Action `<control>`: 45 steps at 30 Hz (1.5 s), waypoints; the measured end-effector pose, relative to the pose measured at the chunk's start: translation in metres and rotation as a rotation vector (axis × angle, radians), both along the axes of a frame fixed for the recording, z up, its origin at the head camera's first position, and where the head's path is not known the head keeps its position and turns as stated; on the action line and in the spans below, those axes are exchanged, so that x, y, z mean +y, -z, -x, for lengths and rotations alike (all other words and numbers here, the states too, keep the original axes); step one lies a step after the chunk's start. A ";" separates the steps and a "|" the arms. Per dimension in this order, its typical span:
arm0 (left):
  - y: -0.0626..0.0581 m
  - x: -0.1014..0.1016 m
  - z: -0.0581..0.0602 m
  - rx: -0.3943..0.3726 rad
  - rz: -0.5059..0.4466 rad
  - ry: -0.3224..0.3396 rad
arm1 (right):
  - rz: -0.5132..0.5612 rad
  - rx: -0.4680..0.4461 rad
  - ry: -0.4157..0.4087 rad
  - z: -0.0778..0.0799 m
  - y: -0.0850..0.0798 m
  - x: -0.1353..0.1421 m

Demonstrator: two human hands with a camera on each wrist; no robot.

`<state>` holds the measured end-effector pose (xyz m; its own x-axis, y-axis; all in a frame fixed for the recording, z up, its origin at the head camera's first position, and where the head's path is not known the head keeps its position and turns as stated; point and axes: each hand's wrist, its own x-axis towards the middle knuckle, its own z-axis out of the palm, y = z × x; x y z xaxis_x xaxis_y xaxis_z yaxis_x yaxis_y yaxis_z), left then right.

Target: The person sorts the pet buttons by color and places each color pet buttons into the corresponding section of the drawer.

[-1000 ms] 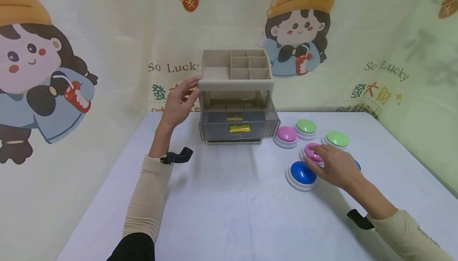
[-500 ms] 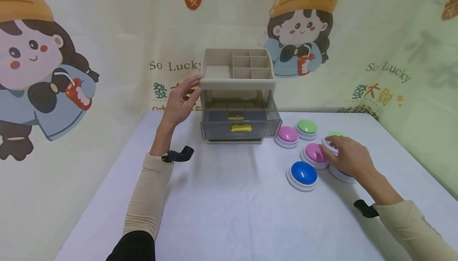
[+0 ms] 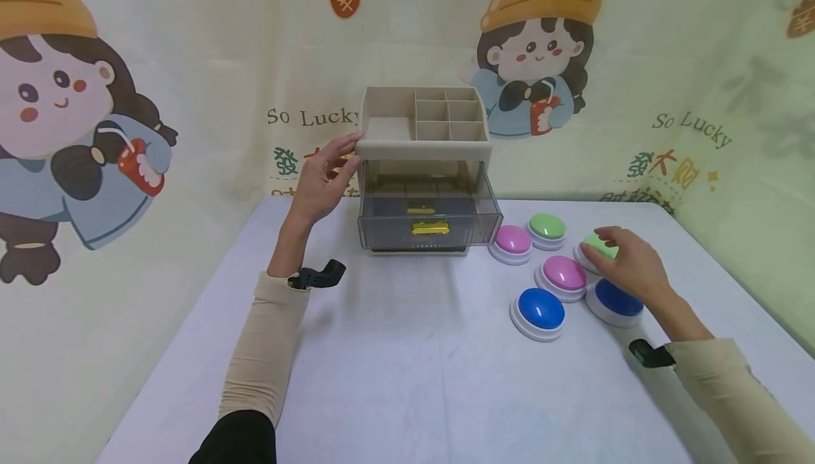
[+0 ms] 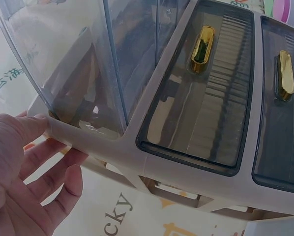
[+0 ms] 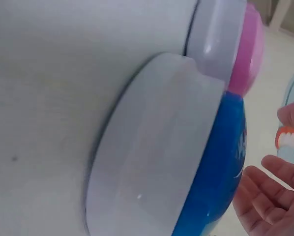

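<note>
A cream desktop organizer [image 3: 425, 151] with smoky clear drawers stands at the back. Its top drawer [image 3: 429, 223] is pulled out. My left hand [image 3: 320, 184] touches the organizer's upper left edge; in the left wrist view the thumb [image 4: 31, 125] lies on the front frame, other fingers loosely bent by the side. My right hand [image 3: 627, 262] is over the rear right green button [image 3: 598, 243], fingers spread and partly covering it. Below that hand is a blue button [image 3: 617, 298] on a white base, large in the right wrist view. A pink button [image 3: 564, 273] sits left of it.
Another blue button [image 3: 541, 308] lies nearest the front of the group. A second pink button [image 3: 513, 239] and a second green button [image 3: 547, 225] stand beside the open drawer's right side. A printed cloth [image 3: 407, 39] hangs behind the white table [image 3: 395, 365].
My right hand has moved right and back, from the pink and front blue buttons to the rear right green one, uncovering the right blue button. My left hand stays at the organizer.
</note>
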<state>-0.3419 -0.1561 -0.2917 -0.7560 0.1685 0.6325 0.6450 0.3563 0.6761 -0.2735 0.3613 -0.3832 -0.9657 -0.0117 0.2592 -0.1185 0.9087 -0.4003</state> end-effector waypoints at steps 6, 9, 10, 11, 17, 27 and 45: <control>-0.011 0.005 -0.017 -0.004 0.006 0.015 | 0.121 -0.118 0.021 0.005 -0.001 0.010; -0.010 0.004 -0.015 -0.003 0.002 0.018 | 0.173 -0.172 0.026 0.007 -0.002 0.017; -0.009 0.004 -0.013 -0.001 0.001 0.014 | 0.192 -0.187 0.026 0.008 -0.002 0.019; -0.006 0.003 -0.010 0.000 0.000 0.012 | 0.210 -0.200 0.026 0.008 -0.002 0.022; 0.005 -0.003 0.010 0.003 0.001 0.015 | 0.312 -0.269 0.041 0.010 -0.001 0.035; 0.006 -0.003 0.010 0.002 0.003 0.012 | 0.338 -0.404 0.036 0.020 0.000 0.045; -0.011 0.004 -0.017 -0.001 0.000 0.018 | 0.293 -0.485 0.042 0.030 0.009 0.046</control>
